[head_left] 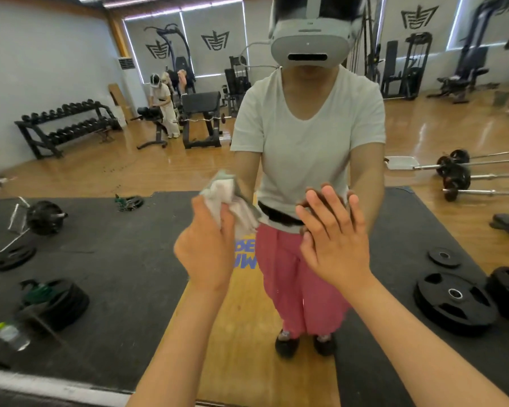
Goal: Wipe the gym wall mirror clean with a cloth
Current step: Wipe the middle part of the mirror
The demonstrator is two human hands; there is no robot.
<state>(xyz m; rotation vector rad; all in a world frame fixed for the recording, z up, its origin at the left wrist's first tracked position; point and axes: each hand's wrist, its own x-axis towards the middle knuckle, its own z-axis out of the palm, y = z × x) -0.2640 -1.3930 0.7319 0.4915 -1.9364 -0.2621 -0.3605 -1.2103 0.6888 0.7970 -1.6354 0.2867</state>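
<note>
Cloth [228, 198]: white, crumpled into a wad, with a grey-green edge showing at the top. The left hand [206, 245] grips it from below, fingers curled round the lower part, and the bulk sticks out above the knuckles against the mirror [106, 160]. The right hand [332, 236] is right of the cloth and apart from it, flat on the glass with fingers straight and slightly spread, holding nothing. The glass fills nearly the whole view, with a pale bottom edge low and left of the cloth. Reflected behind the cloth: wooden floor and a black mat [124, 259]. Dumbbell rack [68, 124] up left of the cloth, water bottle [12, 333] far down left, weight plates [456, 298] down right, barbells [465, 171] far right.
</note>
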